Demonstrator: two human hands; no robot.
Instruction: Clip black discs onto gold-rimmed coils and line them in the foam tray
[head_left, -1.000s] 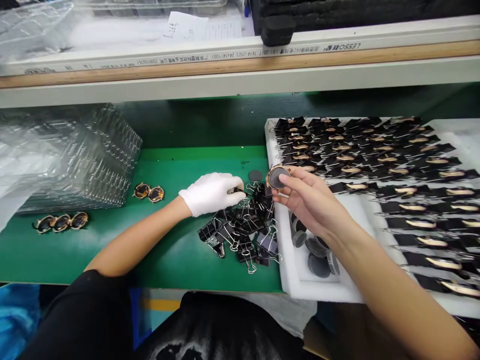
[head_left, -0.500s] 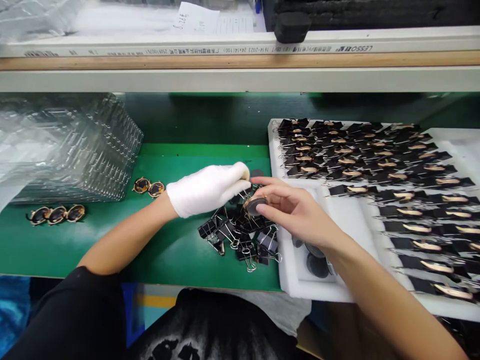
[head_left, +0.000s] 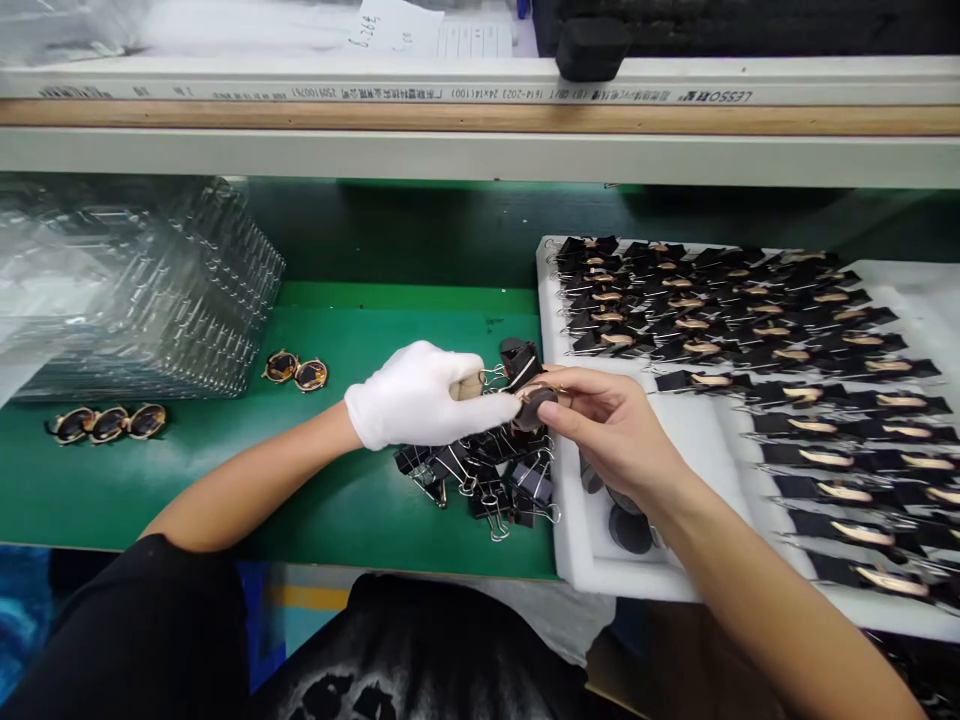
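My left hand [head_left: 431, 395], in a white glove, is closed on the wire handles of a black binder clip [head_left: 523, 366]. Its thumb reaches toward a round gold-rimmed piece with a dark disc [head_left: 537, 408] on its face. My bare right hand [head_left: 611, 420] pinches that round piece between thumb and fingers, close below the clip. Whether the clip's jaws touch the piece is hard to make out. Beneath both hands lies a heap of loose binder clips [head_left: 491, 490] on the green table [head_left: 337, 500].
To the right, a white foam tray [head_left: 574, 555] holds dark discs [head_left: 630, 530]; rows of binder clips gripping gold-rimmed pieces [head_left: 814, 425] stand beyond. More gold-rimmed pieces [head_left: 109, 424] lie at left, before stacked clear plastic trays [head_left: 172, 300]. A shelf edge [head_left: 450, 155] crosses above.
My left hand has turned and opened toward the camera, showing the binder clip at its fingertips. The round piece in my right hand has moved slightly right, up against the left thumb.
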